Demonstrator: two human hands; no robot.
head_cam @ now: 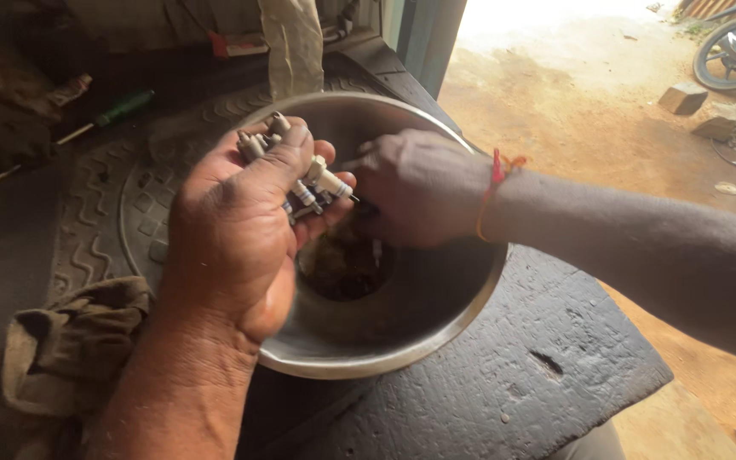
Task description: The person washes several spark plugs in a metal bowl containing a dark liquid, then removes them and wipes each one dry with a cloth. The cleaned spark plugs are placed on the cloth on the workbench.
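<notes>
Spark plugs, a small bunch of them, sit clenched in the left hand at centre frame, above the near rim of a steel bowl. Just beyond, the right hand dips into the bowl, fingers curled, perhaps around another plug, though the view hides it. A dirty rag lies lower left; a green-handled screwdriver upper left.
</notes>
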